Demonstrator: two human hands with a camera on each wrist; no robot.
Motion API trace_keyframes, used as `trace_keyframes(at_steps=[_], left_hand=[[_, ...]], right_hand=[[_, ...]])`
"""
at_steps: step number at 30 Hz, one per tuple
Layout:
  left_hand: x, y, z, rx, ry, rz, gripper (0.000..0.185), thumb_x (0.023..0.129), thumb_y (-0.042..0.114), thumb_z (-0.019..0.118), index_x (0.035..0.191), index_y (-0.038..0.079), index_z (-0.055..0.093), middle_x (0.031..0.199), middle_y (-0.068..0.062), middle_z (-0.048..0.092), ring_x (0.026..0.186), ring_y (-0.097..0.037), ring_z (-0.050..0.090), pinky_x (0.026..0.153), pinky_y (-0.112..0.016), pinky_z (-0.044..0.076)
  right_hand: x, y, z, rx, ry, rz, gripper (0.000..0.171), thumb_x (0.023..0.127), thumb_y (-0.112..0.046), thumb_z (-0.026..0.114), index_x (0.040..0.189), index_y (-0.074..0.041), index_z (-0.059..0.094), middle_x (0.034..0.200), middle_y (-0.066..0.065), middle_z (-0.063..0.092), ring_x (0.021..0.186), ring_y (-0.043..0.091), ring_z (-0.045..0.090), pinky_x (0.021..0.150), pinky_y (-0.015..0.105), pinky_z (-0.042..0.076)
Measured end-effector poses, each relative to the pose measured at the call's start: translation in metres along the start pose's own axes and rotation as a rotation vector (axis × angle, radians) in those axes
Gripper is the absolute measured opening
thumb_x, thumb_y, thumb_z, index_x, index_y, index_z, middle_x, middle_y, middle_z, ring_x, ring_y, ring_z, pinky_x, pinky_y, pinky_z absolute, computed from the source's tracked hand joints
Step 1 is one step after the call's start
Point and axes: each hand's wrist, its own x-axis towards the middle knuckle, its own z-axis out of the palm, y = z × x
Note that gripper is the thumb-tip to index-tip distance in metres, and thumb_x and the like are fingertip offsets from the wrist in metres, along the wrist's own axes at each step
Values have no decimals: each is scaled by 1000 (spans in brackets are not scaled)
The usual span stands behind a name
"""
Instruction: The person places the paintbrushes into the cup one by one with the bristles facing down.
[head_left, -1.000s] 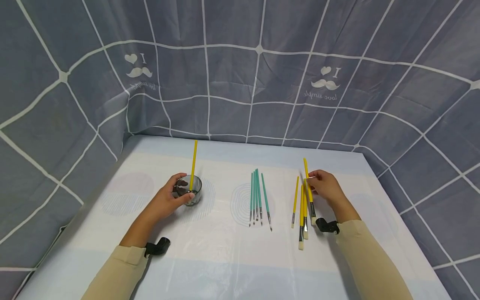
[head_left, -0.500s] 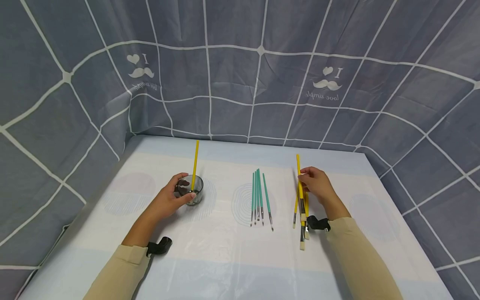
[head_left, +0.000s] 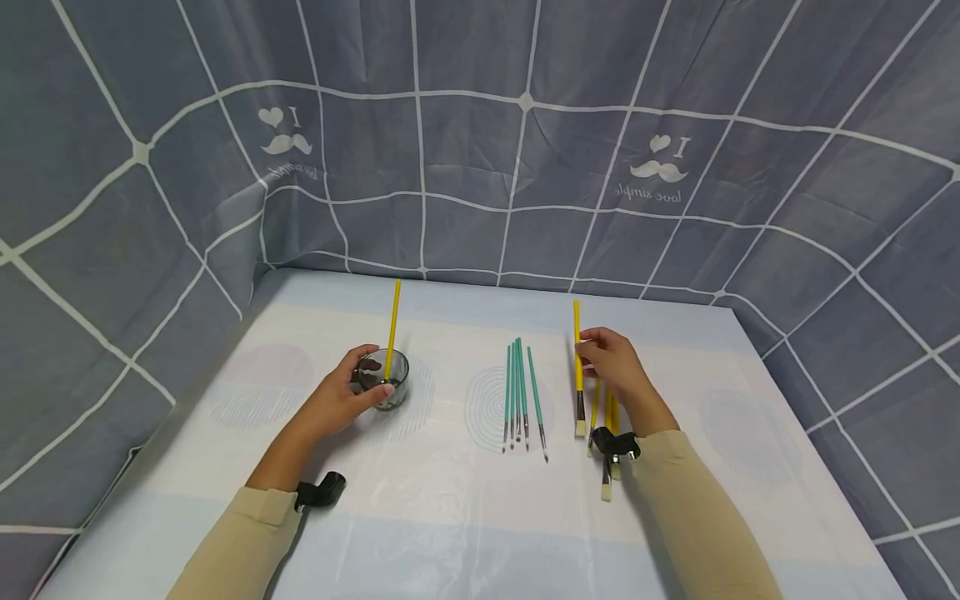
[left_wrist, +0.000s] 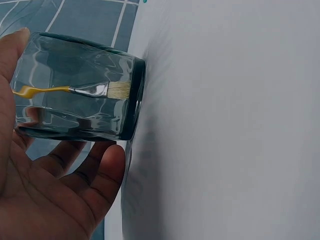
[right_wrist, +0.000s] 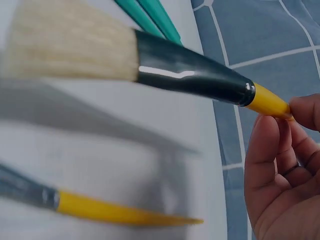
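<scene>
Head cam, L hand [head_left: 349, 395] curled round glass [head_left: 398, 378], R hand [head_left: 617, 363] apart, pinching yellow brush [head_left: 579, 380]

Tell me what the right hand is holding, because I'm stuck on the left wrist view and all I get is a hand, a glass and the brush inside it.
Observer: The right hand is pinching a yellow-handled brush by its handle.
Operator: Which way do its bristles point?
Observer: Downward in the head view, with the bare end of the handle uppermost.
Operator: And what lies between my glass and that brush?
Observer: A group of teal brushes, lying on the table.
</scene>
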Motion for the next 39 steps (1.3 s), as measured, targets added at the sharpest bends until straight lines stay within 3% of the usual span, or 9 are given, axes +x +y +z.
trace_keyframes(at_steps=[9,15,39], left_hand=[[3,-2,3,15,-6,16,73,94,33,70,151,11,30,136,-20,52,117,-35,56,88,-47,46],[3,-3,3,36,12,-8,74,93,34,71,151,13,30,136,-19,53,117,-35,56,89,-49,46],[0,0,2,39,19,-11,73,93,33,72,151,13,32,135,-20,53,115,-35,55,88,-49,45]], right_hand=[[8,-7,21,64,10,30,30,98,-12,59,125,1,55,100,11,59,81,19,60,67,26,54],[11,-14,43,114,-28,24,28,99,-11,60,124,0,56,100,11,59,83,22,57,68,28,54],[9,-54,106,240,-116,-129,21,98,-8,60,117,1,59,91,7,59,80,20,59,66,30,54]])
